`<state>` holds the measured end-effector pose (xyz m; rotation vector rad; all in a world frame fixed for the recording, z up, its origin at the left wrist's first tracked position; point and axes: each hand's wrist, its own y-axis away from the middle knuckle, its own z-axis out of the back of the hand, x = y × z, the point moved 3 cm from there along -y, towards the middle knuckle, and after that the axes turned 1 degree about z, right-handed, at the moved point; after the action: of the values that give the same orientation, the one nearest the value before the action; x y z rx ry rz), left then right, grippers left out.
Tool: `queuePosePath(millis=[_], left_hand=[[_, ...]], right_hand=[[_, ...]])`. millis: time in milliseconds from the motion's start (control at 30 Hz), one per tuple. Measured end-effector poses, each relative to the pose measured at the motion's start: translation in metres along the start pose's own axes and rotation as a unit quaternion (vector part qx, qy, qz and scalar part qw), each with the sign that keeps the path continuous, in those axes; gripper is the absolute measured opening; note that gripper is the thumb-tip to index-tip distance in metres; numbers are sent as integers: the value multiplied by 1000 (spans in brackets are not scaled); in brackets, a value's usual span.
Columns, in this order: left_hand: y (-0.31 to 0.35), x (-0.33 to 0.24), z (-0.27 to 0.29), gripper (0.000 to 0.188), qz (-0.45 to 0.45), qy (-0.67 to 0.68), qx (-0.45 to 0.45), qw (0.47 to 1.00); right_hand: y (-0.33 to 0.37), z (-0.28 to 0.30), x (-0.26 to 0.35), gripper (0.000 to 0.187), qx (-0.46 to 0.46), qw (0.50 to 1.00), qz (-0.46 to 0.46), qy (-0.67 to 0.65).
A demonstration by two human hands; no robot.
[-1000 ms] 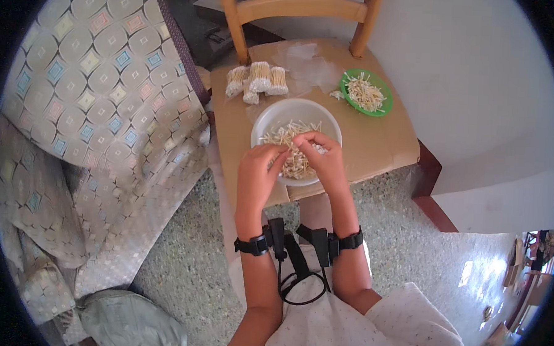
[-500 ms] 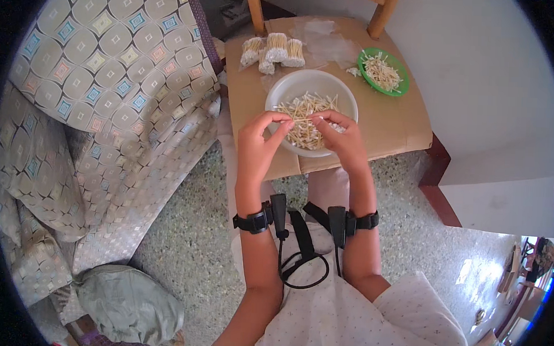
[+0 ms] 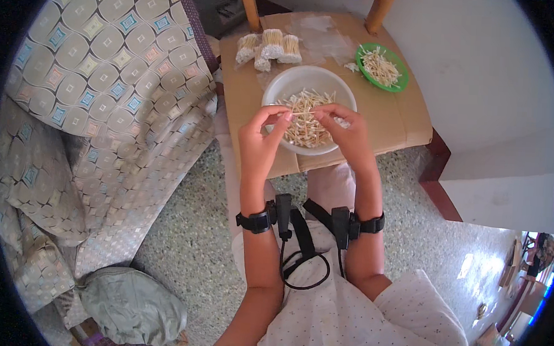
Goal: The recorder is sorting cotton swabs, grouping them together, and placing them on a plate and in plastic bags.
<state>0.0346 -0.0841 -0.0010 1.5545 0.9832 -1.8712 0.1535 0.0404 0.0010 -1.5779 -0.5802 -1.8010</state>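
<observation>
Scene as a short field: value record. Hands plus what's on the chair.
left hand: pinching one end of a cotton swab
right hand: pinching its other end
white bowl: beneath the hands, holds loose swabs
green bowl: far right, holds more swabs
swab bundles: far left
clear bags: between bundles and green bowl
seat cover: cardboard

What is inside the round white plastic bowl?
The round white plastic bowl holds a loose heap of white-tipped, pale-stick cotton swabs. What lies beneath the top layer cannot be seen; the left hand and right hand hide parts near the sides.
</observation>
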Motion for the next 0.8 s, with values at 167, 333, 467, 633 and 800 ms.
queuePosePath(millis=[167, 333, 467, 633, 800], left_hand=[[1, -6, 0, 13, 1, -65, 51, 997], [0, -18, -9, 10, -79, -65, 44, 994], [5, -13, -25, 10, -64, -118, 117, 984], [5, -17, -33, 11, -159, -181, 128, 962], [5, -17, -33, 13, -184, -198, 135, 953]], right_hand=[[3, -7, 3, 21, -11, 990, -68, -120], [2, -27, -9, 29, -10, 922, -97, -374], [0, -32, -16, 32, -122, 891, -99, -425], [-2, -30, -26, 34, -166, 850, -73, -495], [-4, -33, -26, 40, -173, 757, -82, -625]])
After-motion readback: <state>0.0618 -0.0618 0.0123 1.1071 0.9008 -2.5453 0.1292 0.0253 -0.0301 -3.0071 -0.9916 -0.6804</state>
